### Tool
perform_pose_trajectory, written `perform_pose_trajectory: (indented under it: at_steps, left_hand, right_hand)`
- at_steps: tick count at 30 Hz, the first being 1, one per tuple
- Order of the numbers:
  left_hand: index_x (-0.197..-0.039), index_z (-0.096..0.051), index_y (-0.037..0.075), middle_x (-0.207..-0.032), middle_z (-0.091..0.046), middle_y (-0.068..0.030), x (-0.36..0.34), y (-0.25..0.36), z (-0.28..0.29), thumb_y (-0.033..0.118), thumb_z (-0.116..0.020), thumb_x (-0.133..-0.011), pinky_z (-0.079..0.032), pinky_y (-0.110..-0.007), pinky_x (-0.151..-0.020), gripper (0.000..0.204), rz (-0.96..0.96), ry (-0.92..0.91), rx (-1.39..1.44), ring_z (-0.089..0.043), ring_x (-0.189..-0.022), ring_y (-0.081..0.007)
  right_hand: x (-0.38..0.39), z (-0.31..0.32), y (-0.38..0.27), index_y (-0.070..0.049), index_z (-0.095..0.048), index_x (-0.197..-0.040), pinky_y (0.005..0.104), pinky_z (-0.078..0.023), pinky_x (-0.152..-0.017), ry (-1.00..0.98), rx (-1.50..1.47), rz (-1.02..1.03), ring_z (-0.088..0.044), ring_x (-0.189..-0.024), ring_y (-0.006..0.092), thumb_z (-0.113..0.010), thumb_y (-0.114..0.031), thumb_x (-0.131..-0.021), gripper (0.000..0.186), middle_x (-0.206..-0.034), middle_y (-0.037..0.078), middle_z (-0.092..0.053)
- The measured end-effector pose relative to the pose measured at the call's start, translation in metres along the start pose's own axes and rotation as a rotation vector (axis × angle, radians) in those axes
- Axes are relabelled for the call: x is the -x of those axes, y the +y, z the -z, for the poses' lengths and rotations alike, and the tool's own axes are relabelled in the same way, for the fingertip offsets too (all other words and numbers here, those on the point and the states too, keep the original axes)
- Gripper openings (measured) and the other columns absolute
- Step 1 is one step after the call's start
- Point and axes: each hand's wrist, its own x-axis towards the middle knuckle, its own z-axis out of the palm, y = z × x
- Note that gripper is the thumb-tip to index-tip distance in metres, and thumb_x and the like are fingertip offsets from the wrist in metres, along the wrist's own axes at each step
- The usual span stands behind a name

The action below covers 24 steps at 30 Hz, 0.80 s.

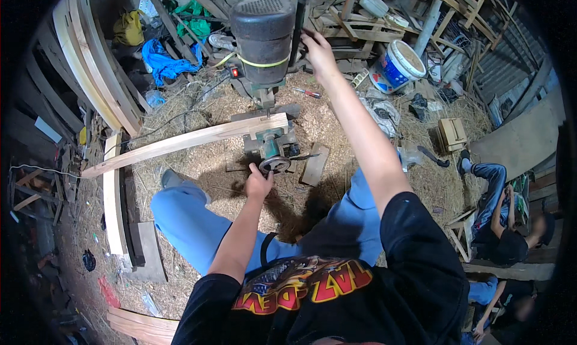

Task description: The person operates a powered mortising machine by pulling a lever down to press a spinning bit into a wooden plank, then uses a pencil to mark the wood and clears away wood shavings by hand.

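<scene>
A bench drilling or mortising machine stands ahead of me, with a dark motor and a red switch. A long pale board lies across its green vise, under the tool head. My left hand is closed on the rim of the metal handwheel below the vise. My right hand reaches up beside the motor, fingers curled on a dark upright bar. A screwdriver and a short board lie on the shavings to the right.
Curved timbers lean at left. Blue sheeting, scrap wood and a white-and-blue bucket lie behind. A wooden block sits right. Two other people sit at lower right, hands apart from mine.
</scene>
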Motion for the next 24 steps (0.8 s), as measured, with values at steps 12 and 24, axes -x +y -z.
perform_pose_trajectory:
  at_steps: [12, 24]
  left_hand:
    - [-0.113, -0.053, -0.014, -0.097, -0.067, -0.0373, -0.008, -0.020, -0.014, 0.026, -0.062, -0.089, -0.055, -0.053, -0.086, 0.047, -0.097, -0.091, 0.108, -0.067, -0.096, -0.0495]
    - [-0.087, -0.070, -0.005, -0.085, -0.069, -0.0295, -0.004, -0.013, -0.007, 0.031, -0.066, -0.088, -0.056, -0.051, -0.083, 0.037, -0.135, -0.119, 0.051, -0.070, -0.089, -0.0439]
  right_hand:
    - [0.170, 0.098, 0.110, -0.001, -0.067, -0.120, 0.0375, -0.055, -0.083, -0.587, 0.648, -0.572, -0.070, -0.096, 0.0255, -0.063, -0.035, -0.096, 0.042, -0.103, 0.015, -0.073]
    - [0.208, 0.063, 0.155, -0.006, -0.069, -0.104, 0.0533, -0.053, -0.081, -1.140, 1.185, 0.009, -0.068, -0.090, 0.0420, -0.062, -0.037, -0.096, 0.032, -0.095, 0.021, -0.071]
